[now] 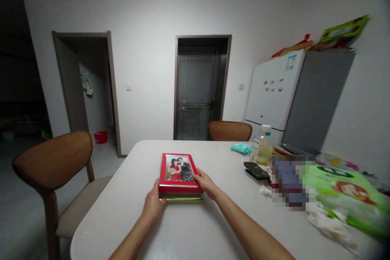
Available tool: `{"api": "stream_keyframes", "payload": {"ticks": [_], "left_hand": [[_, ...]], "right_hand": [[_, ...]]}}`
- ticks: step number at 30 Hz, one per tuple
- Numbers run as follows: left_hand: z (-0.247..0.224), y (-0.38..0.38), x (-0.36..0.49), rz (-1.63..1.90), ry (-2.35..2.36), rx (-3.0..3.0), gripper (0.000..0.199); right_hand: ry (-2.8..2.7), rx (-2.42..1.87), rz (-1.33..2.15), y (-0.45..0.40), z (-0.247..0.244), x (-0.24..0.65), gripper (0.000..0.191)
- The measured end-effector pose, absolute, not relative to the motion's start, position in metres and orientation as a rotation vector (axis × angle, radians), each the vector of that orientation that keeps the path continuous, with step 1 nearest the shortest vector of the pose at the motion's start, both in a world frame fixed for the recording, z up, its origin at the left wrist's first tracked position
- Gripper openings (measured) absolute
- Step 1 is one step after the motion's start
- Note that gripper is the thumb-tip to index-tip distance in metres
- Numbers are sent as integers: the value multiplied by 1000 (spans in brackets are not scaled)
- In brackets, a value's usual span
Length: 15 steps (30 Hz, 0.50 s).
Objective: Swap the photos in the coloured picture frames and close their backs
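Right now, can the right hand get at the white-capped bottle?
Likely yes, once the right hand leaves the red photo album: bare tabletop lies between, though the black case sits just before the white-capped bottle.

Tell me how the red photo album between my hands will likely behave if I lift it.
The red album looks stiff, with a flat cover and straight edges. Its thickness suggests it may be fairly heavy. The glossy surface could be slippery, and the green layer beneath might slide separately; whether it is attached can't be told.
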<state>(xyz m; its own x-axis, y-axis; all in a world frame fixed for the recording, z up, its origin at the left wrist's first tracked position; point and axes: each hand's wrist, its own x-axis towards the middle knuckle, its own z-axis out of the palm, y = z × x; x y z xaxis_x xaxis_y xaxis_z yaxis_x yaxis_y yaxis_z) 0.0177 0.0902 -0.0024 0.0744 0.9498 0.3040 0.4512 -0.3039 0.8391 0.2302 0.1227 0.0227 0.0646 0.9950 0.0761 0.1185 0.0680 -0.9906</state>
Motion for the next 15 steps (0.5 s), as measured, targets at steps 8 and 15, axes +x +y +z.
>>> {"api": "stream_keyframes", "payload": {"ticks": [8, 15], "left_hand": [[4, 92, 0, 1261, 1420, 1639, 63], [102, 65, 6, 1502, 1266, 1516, 57]], "right_hand": [[-1246, -1442, 783, 122, 33, 236, 46], [-1320, -973, 581, 68, 111, 188, 71]]}}
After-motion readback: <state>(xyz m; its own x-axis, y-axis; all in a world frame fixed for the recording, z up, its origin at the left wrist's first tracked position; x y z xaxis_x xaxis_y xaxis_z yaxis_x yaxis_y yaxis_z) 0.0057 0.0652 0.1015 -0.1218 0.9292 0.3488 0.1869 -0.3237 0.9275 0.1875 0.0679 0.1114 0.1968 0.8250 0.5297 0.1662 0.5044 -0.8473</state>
